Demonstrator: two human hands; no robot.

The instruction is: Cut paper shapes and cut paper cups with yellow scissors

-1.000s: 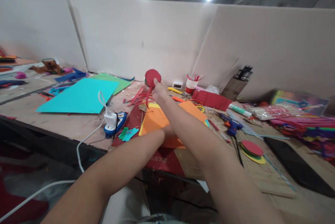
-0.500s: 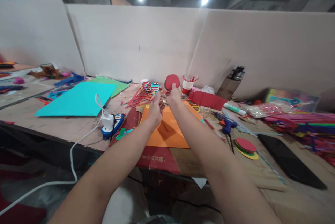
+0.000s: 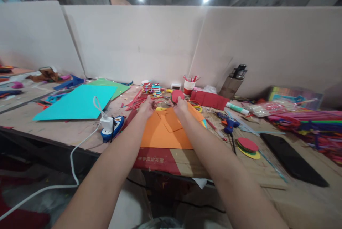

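My right hand [image 3: 180, 107] pinches a red paper circle [image 3: 176, 96] above the far part of the orange paper [image 3: 160, 138]. A green edge shows behind the red, so more than one disc may be in the grip. My left hand [image 3: 148, 107] hovers over the left side of the orange paper, its fingers apart and nothing seen in them. A smaller orange piece [image 3: 171, 122] lies on the sheet between my arms. Beyond my hands stand small striped paper cups [image 3: 156, 90] and a red and white cup [image 3: 189, 85] with red sticks.
Right of my arm lie a blue glue gun [image 3: 230, 125], a stack of coloured paper circles [image 3: 248, 144] and a black phone [image 3: 292, 159]. Left are a blue power strip [image 3: 112, 129] with a white cable and a cyan sheet [image 3: 77, 102]. A bottle [image 3: 233, 81] stands near the white partition [image 3: 128, 43].
My right hand has lowered the red circle toward the orange paper. My left hand has moved left, away from the right, and its fingers have spread. The view has shifted slightly.
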